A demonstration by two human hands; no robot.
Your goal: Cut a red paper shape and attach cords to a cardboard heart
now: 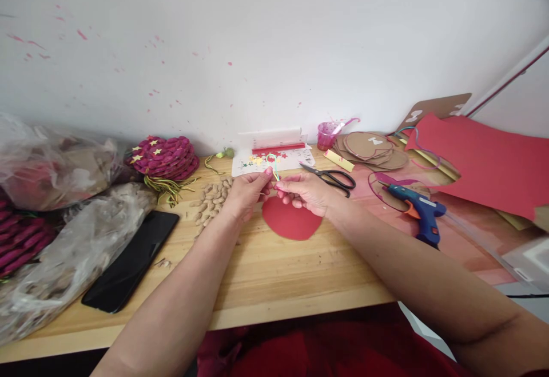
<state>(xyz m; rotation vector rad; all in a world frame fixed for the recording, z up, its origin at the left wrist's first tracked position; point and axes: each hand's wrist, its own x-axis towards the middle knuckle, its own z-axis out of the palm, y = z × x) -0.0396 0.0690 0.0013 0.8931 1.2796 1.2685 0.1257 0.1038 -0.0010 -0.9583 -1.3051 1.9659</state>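
A: The grip, first.
B: Left hand (250,192), one: thumb and finger pinched together on a thin green-and-yellow cord (277,175). Right hand (306,191), one: thumb and forefinger likewise pressed together on the cord, just beside the left's; other fingers loosely curled.

A: Position of the cord?
B: Between the two sets of fingertips, a small pale-green loop standing up over them. Lower part hidden by the fingers.

A: Nearest below?
B: Red disc (291,222), one, flat on the wooden table (300,285); far edge overlapped in view by the right hand.

A: Leftward?
B: Peanuts (212,201), in shell, a loose pile beside the left forearm. Phone (131,262), black, one, lying flat farther out. Magenta bundle (165,158), topped with yellow stars, near the wall (274,51).

A: Ahead and rightward?
B: White sheet (295,163), bearing small coloured stars. Scissors (332,178), black-handled, one pair, near the right hand. Pink cup (327,137), one. Brown card shapes (373,145), stacked. Glue gun (422,211), blue, one. Red sheet (484,165), large, far right.
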